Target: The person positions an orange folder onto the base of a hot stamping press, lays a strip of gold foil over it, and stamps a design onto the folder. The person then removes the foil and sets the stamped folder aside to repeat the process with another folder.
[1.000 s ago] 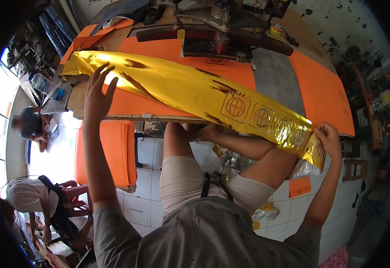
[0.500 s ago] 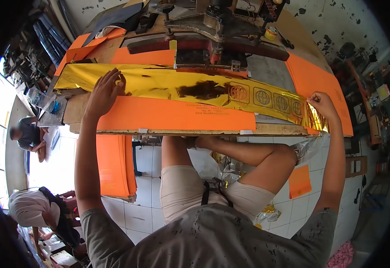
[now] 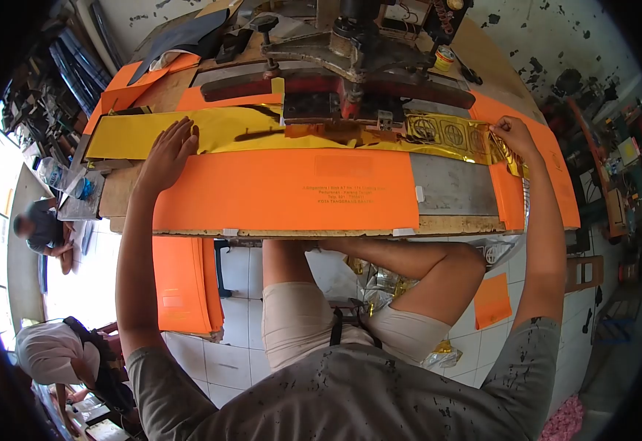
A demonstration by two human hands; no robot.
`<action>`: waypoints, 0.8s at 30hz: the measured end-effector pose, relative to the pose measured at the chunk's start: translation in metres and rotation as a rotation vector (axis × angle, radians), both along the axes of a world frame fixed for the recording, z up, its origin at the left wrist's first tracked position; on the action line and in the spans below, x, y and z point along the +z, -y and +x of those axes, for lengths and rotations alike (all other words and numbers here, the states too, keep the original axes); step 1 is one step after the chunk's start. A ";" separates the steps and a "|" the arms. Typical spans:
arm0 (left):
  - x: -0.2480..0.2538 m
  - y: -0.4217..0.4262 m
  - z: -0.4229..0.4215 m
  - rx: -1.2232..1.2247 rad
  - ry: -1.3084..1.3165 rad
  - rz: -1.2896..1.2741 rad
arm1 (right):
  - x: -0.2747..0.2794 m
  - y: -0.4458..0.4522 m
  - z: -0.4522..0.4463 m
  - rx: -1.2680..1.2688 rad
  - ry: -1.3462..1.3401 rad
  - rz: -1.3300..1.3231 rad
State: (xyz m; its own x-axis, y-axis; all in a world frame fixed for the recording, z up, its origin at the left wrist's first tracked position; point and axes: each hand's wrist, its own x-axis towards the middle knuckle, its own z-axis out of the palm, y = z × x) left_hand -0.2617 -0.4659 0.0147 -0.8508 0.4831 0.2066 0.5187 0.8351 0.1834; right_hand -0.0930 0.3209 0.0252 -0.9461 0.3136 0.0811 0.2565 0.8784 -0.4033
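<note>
A long strip of gold foil (image 3: pixel 145 138) runs across the bench beneath the head of a hand press (image 3: pixel 347 99). My left hand (image 3: pixel 170 153) lies flat on its left part, fingers stretched out. At the other end, my right hand (image 3: pixel 516 137) pinches the crumpled foil edge. Square emblem outlines with globe shapes show in the foil between the press and my right hand. In front of the strip lies an orange paper sheet (image 3: pixel 262 195) with printed lines of text. Part of the foil is hidden under the press head.
More orange sheets (image 3: pixel 549 169) lie at the bench's right, and a stack (image 3: pixel 181 287) sits below the front edge. A grey metal plate (image 3: pixel 453 187) shows beside the front sheet. A small yellow can (image 3: pixel 444 59) stands behind. Two people are at the left.
Both hands have moved the foil strip back toward the press, and part of the emblem row is now under its head. More of the front orange sheet shows. My left hand has flattened.
</note>
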 end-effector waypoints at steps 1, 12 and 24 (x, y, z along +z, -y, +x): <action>0.001 0.000 -0.002 -0.001 0.008 0.007 | 0.002 0.002 -0.004 -0.010 -0.001 0.000; 0.001 -0.001 -0.011 -0.016 0.007 0.024 | -0.002 -0.002 -0.028 -0.073 0.010 -0.065; 0.001 0.001 -0.011 -0.012 0.005 0.062 | -0.012 -0.005 -0.029 -0.002 -0.071 -0.156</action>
